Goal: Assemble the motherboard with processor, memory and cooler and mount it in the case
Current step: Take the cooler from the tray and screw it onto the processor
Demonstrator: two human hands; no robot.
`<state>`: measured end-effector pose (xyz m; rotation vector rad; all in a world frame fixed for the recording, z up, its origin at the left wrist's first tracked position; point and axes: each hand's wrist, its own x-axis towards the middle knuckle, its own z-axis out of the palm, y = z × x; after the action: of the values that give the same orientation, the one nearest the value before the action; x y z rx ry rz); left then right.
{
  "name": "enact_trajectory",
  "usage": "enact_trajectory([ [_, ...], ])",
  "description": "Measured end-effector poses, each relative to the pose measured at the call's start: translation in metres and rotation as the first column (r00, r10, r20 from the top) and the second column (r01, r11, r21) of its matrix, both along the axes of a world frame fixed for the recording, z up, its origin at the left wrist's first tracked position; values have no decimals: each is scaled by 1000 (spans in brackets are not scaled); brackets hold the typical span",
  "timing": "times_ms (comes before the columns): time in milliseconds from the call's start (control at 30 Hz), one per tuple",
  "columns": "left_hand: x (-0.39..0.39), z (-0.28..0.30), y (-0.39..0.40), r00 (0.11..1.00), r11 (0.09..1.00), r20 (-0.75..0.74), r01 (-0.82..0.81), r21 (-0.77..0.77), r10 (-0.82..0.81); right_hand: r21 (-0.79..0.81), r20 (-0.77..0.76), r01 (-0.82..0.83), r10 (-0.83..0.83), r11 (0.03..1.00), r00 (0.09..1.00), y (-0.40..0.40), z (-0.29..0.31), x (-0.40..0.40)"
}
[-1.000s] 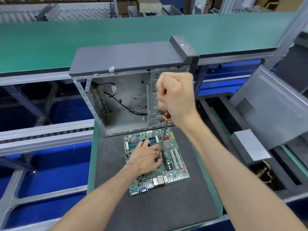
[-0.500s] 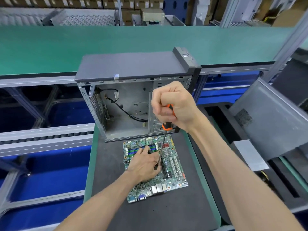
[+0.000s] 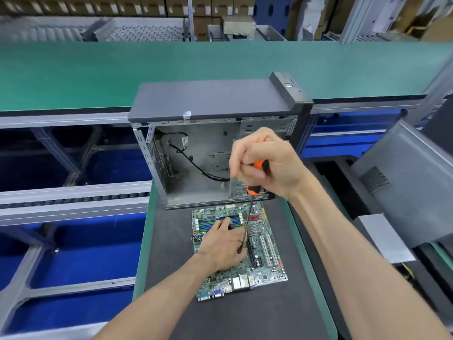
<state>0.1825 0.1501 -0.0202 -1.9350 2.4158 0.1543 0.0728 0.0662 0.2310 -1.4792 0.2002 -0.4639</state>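
The motherboard (image 3: 259,244) lies flat on the dark mat (image 3: 245,317) of the counter (image 3: 142,266), just at the 6 o'clock side of the open case (image 3: 210,148), its far edge close against the case's lower rim. The case stands with its open side toward the person, a black cable (image 3: 196,165) looping across its bare metal interior and a dark lid panel (image 3: 208,99) lying across its top. The left hand (image 3: 223,246) rests palm-down on the middle of the board, fingers curled over something dark there that cannot be made out; the grip is bent and pressing, and whether it actually clasps a part cannot be told. Blue and green memory slots (image 3: 208,223) show at 11 o'clock from that hand, and white expansion slots (image 3: 268,249) run at its 3 o'clock side. The right hand (image 3: 264,163) hovers above the board at about 1 o'clock from the left, its grip closed round the orange-and-black handle of a screwdriver (image 3: 247,217). The thin dark shaft slants down and toward 7 o'clock, its tip ending right beside the left hand's thumb side, at the board's centre; the exact contact point is hidden. Rear ports (image 3: 237,283) line the board's near edge at 6 o'clock. At 3 o'clock from the case a grey side panel (image 3: 404,182) leans tilted, and a green conveyor belt (image 3: 171,67) crosses the scene at 12 o'clock.
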Motion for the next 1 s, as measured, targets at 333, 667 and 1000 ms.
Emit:
enact_trajectory([
  [333, 1, -2, 0, 1000, 999, -8, -5, -41, 4, -214, 177, 780, -762, 588, 623, 22, -23, 20],
  [667, -1, -1, 0, 1000, 1000, 5, 2, -20, -2, -166, 225, 905, -879, 391, 421, 39, -29, 32],
  [1000, 8, 6, -1, 998, 997, -56, -31, 66, 35, -97, 168, 659, -640, 746, 750, 15, -18, 2],
])
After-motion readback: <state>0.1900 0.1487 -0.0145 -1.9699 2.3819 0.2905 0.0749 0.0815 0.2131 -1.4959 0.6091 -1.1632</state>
